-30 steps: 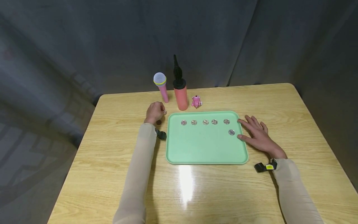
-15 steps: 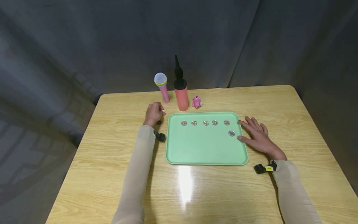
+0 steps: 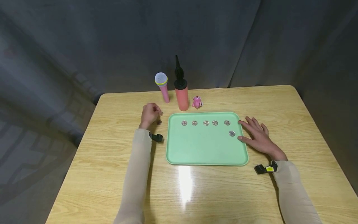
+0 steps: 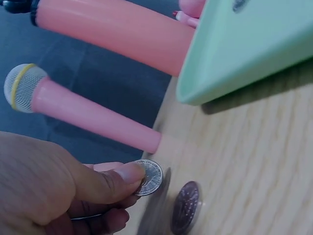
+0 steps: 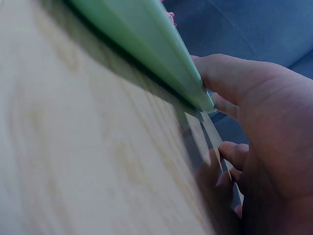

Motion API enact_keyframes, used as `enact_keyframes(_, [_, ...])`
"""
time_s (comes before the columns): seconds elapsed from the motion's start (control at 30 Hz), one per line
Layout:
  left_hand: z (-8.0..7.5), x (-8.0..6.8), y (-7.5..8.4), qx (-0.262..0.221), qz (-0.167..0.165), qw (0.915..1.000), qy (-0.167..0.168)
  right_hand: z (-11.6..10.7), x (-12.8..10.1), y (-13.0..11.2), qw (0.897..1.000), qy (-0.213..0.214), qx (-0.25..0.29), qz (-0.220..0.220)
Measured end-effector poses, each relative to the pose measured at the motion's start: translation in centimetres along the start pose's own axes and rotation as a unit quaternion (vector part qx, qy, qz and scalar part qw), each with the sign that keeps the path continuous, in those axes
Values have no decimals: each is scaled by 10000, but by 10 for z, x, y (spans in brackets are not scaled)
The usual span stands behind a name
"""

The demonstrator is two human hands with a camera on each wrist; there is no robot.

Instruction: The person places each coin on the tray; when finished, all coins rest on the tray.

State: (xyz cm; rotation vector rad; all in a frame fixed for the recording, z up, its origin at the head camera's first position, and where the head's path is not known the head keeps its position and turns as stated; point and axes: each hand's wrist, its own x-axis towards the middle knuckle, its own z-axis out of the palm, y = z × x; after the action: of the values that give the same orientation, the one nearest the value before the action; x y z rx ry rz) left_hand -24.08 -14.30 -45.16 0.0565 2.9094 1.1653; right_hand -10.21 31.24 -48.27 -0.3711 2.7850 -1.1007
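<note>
I see the left hand [image 4: 54, 188] pinching a silver, ridged coin [image 4: 150, 177] just left of the green tray [image 3: 207, 149]; a darker coin [image 4: 186, 207] lies below it. Six coins rest inside the tray. The right hand [image 3: 258, 137] lies flat, fingers relaxed, against its right rim.

Soft, even light falls from above; a white glare streak lies on the glossy pale wooden bench [image 3: 184, 183] just in front of the mint-green plastic tray [image 3: 207, 155]. The dark grey curtain [image 3: 84, 46] behind stays dim. Shadows are faint in the head view. In the right wrist view the near bench surface is badly blurred, and the tray's edge casts a dark shadow.
</note>
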Motion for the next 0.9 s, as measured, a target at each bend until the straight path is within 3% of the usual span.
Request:
enact_keyframes(0.27, [-2, -6, -9, -135, 194, 9991, 345, 0, -1, 1, 10000, -2, 47, -7])
enact_keyframes(0.63, [-3, -15, -13, -539, 50, 9982, 238, 1, -1, 1, 10000, 0, 93, 21])
enact_keyframes(0.9, [-10, -21, -4, -617, 73, 9979, 190, 0, 1, 1, 9999, 3, 81, 75])
